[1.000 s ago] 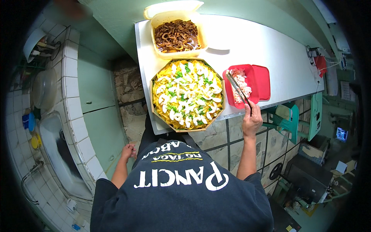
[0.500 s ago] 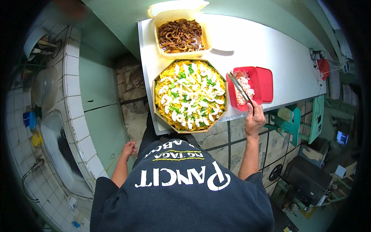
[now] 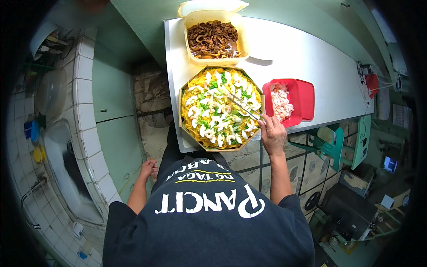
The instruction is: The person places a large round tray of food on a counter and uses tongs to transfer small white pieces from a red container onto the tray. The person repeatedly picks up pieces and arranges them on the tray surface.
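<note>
My right hand [image 3: 273, 133] grips metal tongs [image 3: 243, 107], whose tips reach over the middle of the noodles. Yellow noodles [image 3: 195, 126] fill an octagonal tray [image 3: 182, 107], topped with white egg pieces and chopped green leaves. Whether the tips pinch a piece of food is too small to tell. To the right of the tray, a red plastic container [image 3: 292, 111] holds pinkish-white shrimp-like pieces [image 3: 281, 103]. My left hand [image 3: 149, 169] hangs beside my body, its fingers loosely curled with nothing visible in them.
Behind the tray, a pale plastic box [image 3: 190, 52] holds dark brown strips of food [image 3: 213, 39], its lid [image 3: 213, 6] at the far side. A red lid [image 3: 306, 99] adjoins the container. The white table [image 3: 320, 58] borders a wall. A sink [image 3: 73, 169] lies left, a green chair [image 3: 327, 142] right.
My right hand has moved left, carrying the tongs from the red container to over the noodles. The left hand stays at my side. The view has shifted slightly.
</note>
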Demonstrator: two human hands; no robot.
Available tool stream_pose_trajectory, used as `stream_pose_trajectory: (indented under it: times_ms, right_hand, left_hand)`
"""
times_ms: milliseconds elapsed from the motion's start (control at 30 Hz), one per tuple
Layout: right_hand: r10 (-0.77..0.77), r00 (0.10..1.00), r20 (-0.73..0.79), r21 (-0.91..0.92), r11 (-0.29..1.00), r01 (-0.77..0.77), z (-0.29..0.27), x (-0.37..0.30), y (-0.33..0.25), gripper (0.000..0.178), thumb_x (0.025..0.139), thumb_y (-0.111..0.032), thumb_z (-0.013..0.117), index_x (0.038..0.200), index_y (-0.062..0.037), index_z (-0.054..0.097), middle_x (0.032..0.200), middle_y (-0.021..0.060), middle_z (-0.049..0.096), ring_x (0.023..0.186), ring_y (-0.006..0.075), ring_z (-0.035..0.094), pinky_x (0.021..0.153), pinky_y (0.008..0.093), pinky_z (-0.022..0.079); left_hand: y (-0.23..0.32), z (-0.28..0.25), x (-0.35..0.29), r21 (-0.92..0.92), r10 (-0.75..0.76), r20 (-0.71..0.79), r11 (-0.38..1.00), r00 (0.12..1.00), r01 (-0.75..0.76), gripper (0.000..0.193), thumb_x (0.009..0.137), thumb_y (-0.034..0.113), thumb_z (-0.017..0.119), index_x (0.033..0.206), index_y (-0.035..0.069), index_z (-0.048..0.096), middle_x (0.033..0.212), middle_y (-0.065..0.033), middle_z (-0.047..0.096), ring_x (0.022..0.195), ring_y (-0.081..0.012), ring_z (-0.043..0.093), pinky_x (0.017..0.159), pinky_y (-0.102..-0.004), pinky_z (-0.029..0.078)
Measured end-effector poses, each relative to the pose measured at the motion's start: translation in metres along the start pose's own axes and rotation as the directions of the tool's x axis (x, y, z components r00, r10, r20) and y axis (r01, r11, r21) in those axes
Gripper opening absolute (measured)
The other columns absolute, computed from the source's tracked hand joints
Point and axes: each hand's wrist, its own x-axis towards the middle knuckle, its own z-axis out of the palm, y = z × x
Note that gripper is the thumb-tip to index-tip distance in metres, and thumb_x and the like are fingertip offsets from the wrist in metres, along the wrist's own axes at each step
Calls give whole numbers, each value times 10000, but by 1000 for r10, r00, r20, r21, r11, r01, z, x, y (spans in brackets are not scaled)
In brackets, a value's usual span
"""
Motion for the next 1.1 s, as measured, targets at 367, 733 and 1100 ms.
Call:
stream_pose_trajectory:
  times_ms: [367,733,1100]
  right_hand:
    - [239,971,6,248,940,-233,-18,-13,-6,194,908,-202,656,1032,-53,648,838,99,623,685,233,641,617,358,494]
    - [-98,985,143,68,994,89,-1,-23,-58,219,866,-234,679,1029,-95,634,801,68,570,686,252,601,594,369,465]
    - [48,986,161,129,989,-69,7,-20,-71,169,900,-238,656,988,-94,663,817,94,623,679,296,633,593,390,484]
  left_hand:
    - [-18,-3,2,-10,8,-10,1000,1000,-8,229,977,256,508,1129,136,630,863,6,643,657,-106,604,529,-252,428]
    - [-37,7,2,31,6,-10,999,1000,-5,240,965,310,523,1123,168,634,885,19,655,678,-100,618,564,-263,437]
    - [-68,-3,6,-41,42,-2,998,999,-42,245,960,311,524,1108,150,635,875,18,652,682,-105,616,578,-279,441]
